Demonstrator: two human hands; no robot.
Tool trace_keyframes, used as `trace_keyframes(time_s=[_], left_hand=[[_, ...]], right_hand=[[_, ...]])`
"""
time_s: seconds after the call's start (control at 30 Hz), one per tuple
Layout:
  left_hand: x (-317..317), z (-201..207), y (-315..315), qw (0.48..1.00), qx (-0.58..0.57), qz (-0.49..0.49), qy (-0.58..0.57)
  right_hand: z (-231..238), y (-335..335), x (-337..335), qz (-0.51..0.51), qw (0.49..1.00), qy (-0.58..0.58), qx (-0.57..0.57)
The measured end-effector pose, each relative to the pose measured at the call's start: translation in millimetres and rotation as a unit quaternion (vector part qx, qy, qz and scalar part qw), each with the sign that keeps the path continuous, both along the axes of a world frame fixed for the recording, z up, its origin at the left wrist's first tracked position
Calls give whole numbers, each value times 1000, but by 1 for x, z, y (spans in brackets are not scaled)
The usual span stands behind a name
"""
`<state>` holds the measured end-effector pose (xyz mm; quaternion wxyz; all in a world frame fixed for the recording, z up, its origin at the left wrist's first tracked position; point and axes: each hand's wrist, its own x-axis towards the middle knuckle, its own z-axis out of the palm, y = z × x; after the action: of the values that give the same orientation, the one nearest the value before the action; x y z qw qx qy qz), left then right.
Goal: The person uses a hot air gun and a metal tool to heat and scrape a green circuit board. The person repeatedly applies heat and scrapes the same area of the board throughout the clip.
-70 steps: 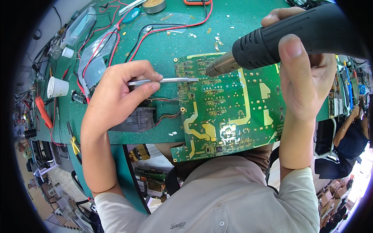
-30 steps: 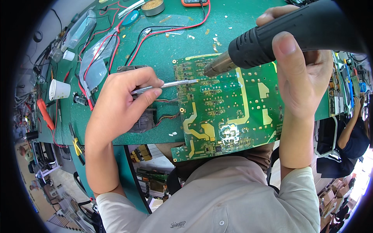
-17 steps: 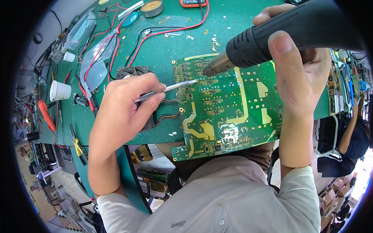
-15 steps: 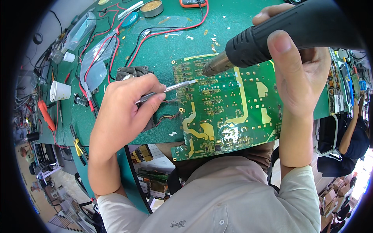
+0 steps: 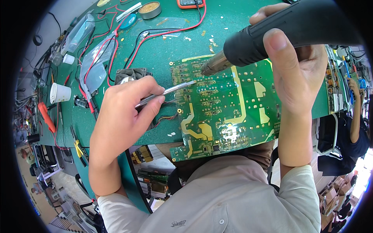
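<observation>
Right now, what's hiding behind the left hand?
A dark cooling fan: its far side shows on the green tabletop. The left hand covers much of it; anything else there is hidden.

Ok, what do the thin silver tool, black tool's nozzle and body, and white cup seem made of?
Thin silver tool: likely metal, smooth and shiny, with bright streaks along it. Nozzle: probably metal, dull brownish, with a soft sheen. Black body: looks like matte plastic, dark with little glare. White cup: matte paper or plastic, its pale wall lacking highlights; can't tell which.
</observation>
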<state>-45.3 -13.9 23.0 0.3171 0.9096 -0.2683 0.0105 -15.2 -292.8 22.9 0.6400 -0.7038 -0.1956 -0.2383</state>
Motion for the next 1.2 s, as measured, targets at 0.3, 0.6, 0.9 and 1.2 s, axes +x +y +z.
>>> trace_keyframes(time_s=[0.3, 0.6, 0.9, 1.2], left_hand=[[-20, 1, -12, 999, 40, 30, -18], [-40, -1, -33, 985, 116, 58, -113], [-45, -2, -34, 981, 126, 99, -105], [-51, -8, -35, 957, 143, 137, -214]], right_hand=[[2, -11, 5, 53, 999, -3, 9], [-14, -17, 11, 53, 997, 27, 59], [-9, -16, 11, 51, 996, 39, 60], [-11, -19, 14, 63, 996, 10, 64]])
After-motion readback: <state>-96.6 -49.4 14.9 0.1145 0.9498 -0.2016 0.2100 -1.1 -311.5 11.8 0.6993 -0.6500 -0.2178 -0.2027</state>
